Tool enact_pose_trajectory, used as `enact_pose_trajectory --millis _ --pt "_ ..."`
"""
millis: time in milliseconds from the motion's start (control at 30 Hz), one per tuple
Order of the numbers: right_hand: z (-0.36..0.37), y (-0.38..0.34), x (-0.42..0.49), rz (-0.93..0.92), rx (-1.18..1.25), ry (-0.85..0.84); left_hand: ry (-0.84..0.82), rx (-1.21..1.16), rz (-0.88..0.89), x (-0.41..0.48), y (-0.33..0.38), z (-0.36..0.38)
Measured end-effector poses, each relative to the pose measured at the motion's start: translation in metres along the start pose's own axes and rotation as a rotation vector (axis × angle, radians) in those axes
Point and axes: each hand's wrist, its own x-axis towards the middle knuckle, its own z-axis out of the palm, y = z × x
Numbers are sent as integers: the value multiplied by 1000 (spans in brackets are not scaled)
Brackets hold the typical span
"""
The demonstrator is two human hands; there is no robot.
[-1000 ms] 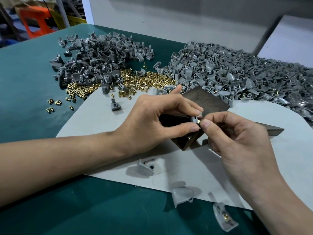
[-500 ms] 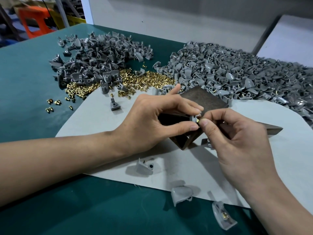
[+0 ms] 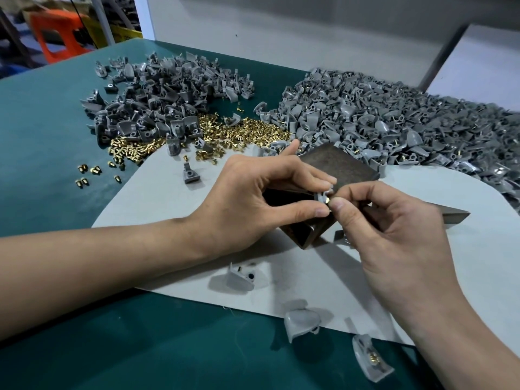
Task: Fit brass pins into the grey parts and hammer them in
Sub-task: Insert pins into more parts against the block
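Your left hand [image 3: 253, 198] pinches a grey part [image 3: 320, 197] over the dark block [image 3: 343, 167], while your right hand [image 3: 394, 237] pinches a brass pin [image 3: 327, 200] against it.

A small grey plastic part [image 3: 320, 196] is pinched in the left hand [image 3: 261, 198], and the right hand [image 3: 394, 229] pinches a short brass pin [image 3: 327, 200] against it. Loose brass pins [image 3: 225, 133] lie heaped between a pile of darker grey parts [image 3: 157, 105] and a larger pile [image 3: 394, 128] showing fitted pins.

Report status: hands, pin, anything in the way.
Left hand pinches grey part. Right hand pinches brass pin against it, above metal block. Nothing blocking.
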Motion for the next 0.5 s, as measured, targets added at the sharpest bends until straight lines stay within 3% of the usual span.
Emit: enact_pose_trajectory --millis 500 --pt "-1 0 0 -28 2 -7 -1 -1 -11 0 0 0"
